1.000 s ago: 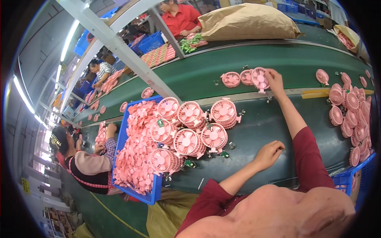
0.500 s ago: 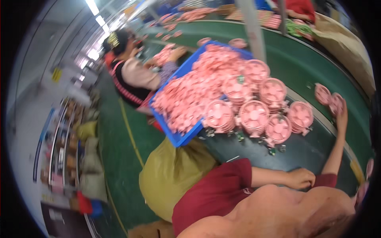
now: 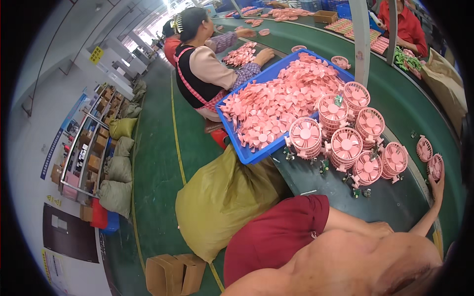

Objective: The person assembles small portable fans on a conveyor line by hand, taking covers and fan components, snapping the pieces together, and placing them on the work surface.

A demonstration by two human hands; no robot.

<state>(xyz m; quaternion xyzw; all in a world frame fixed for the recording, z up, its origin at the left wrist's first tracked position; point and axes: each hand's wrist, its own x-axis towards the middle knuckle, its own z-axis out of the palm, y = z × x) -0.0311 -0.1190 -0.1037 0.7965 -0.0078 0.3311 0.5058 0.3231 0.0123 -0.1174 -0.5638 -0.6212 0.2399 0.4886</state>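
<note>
On the green belt at the right, my right hand (image 3: 437, 186) grips the near edge of a round pink fan housing (image 3: 435, 166). Just beyond it lies another pink fan housing (image 3: 424, 149). My left hand (image 3: 380, 229) is low over the dark worktop, near the body; its fingers are mostly hidden, and nothing shows in it. In front of both hands stand several stacks of pink fan housings (image 3: 346, 144) with blades inside. Small green circuit boards (image 3: 324, 166) hang or lie around their bases.
A blue tray (image 3: 254, 157) heaped with pink fan blades (image 3: 276, 108) stands behind the stacks. A yellow-green sack (image 3: 217, 207) leans by the worktop. A co-worker (image 3: 207, 64) sits at the far left. A metal post (image 3: 362, 44) rises beside the belt. Cardboard boxes (image 3: 165, 276) are on the floor.
The view has swung, so the scene sits lower and further right. My right hand stays at the fan housing on the belt. My left hand's fingers are now less visible.
</note>
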